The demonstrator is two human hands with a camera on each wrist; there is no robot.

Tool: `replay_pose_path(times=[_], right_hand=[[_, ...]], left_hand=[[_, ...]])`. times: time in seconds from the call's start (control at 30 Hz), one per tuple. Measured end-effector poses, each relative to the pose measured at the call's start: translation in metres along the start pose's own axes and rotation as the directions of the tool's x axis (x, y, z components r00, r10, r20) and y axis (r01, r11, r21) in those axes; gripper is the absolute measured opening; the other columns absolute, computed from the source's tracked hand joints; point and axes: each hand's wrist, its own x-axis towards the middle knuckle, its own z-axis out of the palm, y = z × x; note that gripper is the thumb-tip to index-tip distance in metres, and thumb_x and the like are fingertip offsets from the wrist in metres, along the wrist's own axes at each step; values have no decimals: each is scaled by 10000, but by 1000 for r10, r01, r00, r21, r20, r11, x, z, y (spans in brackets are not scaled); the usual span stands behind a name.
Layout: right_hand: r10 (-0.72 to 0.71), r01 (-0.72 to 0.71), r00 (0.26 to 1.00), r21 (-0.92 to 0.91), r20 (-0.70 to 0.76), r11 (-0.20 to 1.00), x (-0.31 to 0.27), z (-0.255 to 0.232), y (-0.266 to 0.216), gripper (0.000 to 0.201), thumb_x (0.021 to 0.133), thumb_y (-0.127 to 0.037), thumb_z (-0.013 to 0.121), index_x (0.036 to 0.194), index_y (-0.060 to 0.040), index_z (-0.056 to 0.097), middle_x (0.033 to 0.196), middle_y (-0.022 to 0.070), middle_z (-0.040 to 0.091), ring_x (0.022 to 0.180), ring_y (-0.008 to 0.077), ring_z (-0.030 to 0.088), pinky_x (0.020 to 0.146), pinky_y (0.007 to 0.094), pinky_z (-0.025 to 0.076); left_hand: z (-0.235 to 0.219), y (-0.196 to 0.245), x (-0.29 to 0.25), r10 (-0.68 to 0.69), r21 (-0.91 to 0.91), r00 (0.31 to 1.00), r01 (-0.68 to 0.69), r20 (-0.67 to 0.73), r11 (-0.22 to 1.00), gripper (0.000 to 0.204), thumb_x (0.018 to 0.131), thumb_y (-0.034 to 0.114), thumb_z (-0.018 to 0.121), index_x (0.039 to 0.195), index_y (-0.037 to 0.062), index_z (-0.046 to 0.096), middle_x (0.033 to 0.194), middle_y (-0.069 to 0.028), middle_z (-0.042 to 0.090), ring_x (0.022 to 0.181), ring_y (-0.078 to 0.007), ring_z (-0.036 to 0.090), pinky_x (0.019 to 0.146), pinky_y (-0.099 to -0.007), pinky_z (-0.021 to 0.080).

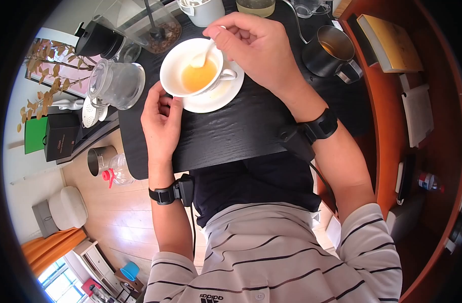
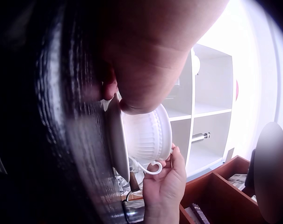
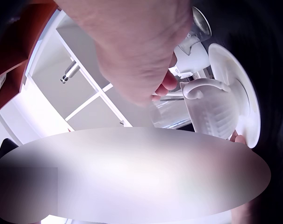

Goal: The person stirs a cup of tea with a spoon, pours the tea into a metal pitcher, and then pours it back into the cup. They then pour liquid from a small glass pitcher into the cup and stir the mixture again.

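A white teacup (image 1: 173, 74) holding amber liquid (image 1: 200, 77) stands on a white saucer (image 1: 211, 104) near the front of the black table. My right hand (image 1: 256, 48) is above the cup's rim and pinches the handle of a white spoon (image 1: 200, 59), whose bowl dips into the cup. At the saucer's left edge, my left hand (image 1: 161, 123) grips the rim, thumb on top beside the cup. The ribbed side of the cup (image 2: 148, 135) and its curled handle (image 2: 153, 169) show in the left wrist view. In the right wrist view the hand hides the spoon.
Left of the cup stands a glass server (image 1: 117, 83); behind it are a black-topped grinder (image 1: 102, 40) and a clear container (image 1: 163, 38) with a dark scoop. A white pot (image 1: 205, 12) is at the back. To the right sits a dark metal pitcher (image 1: 324, 53), beside an orange-brown shelf (image 1: 365, 101).
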Motion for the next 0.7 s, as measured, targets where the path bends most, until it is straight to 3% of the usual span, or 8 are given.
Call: replay_pose_path(times=[0.07,0.23,0.47,0.53,0.7], right_hand=[[-7,7,1000,2,-21,1000,0,0,1,181,1042,-123,715,1123,23,783,928,27,775,799,39,693,702,195,545],[44,-50,995,70,87,996,-2,1,-5,165,1043,-91,693,1113,33,777,936,30,777,801,40,696,706,199,552],[32,-32,999,2,31,999,-1,-1,-2,166,1037,-96,700,1107,33,777,941,35,780,780,39,689,702,198,552],[-32,32,1000,26,2,999,0,1,1,167,1033,-97,706,1107,35,777,921,31,778,754,36,682,684,191,544],[19,-22,998,50,58,999,-2,1,-5,161,1031,-89,703,1103,34,777,922,28,777,788,40,690,711,195,547]], left_hand=[[0,0,0,5,4,1000,-5,-2,1000,380,986,55,729,1358,13,666,966,12,684,758,-36,560,675,-205,469],[-1,-1,0,-8,12,1000,8,6,1000,378,987,63,733,1355,7,667,980,8,688,763,-37,560,677,-204,469],[0,0,0,1,0,1000,-1,-3,1000,386,989,67,735,1363,4,663,970,7,686,754,-37,553,672,-206,467],[0,-1,0,5,-2,1000,-5,-4,1000,387,989,64,734,1364,4,662,961,8,682,752,-37,551,672,-206,467],[0,0,0,-6,5,1000,6,-1,1000,385,986,58,733,1361,5,663,954,8,676,753,-38,551,672,-205,467]])
